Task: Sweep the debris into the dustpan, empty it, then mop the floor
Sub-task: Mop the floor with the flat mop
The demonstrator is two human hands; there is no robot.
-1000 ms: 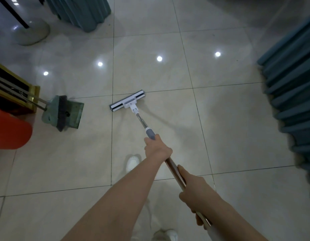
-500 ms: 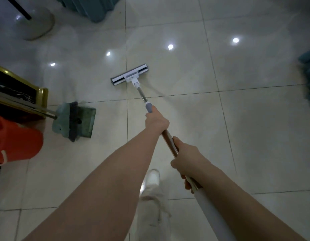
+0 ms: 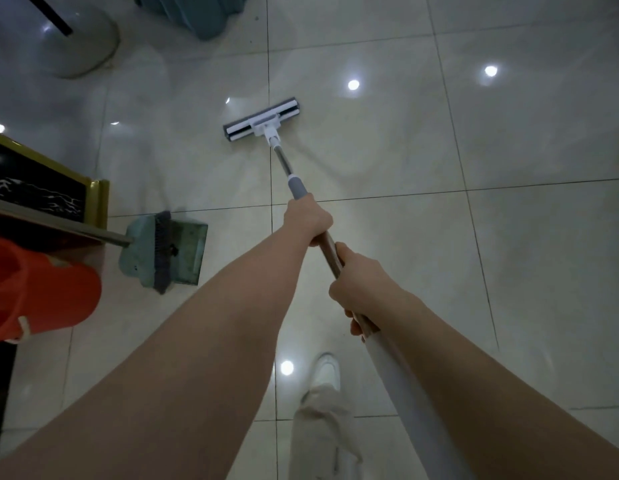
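A flat mop with a white and grey head [image 3: 261, 124] lies on the pale tiled floor [image 3: 509, 271] ahead of me, its metal pole running back toward my body. My left hand [image 3: 306, 221] grips the pole just below the grey collar. My right hand [image 3: 358, 287] grips it lower down, above the white end section. A green dustpan [image 3: 187, 252] with a dark-bristled broom [image 3: 161, 252] standing in it sits on the floor to the left of my arms.
An orange bucket [image 3: 41, 292] stands at the left edge beside a black cabinet with gold trim [image 3: 41, 192]. A round white stand base [image 3: 83, 43] and teal curtain fabric [image 3: 204, 12] are at the top. My white shoe [image 3: 327, 372] is below the hands.
The mop head has slid forward across the tile seam, away from me, then stayed near the same spot as I stepped closer. Both hands keep their grip on the pole.
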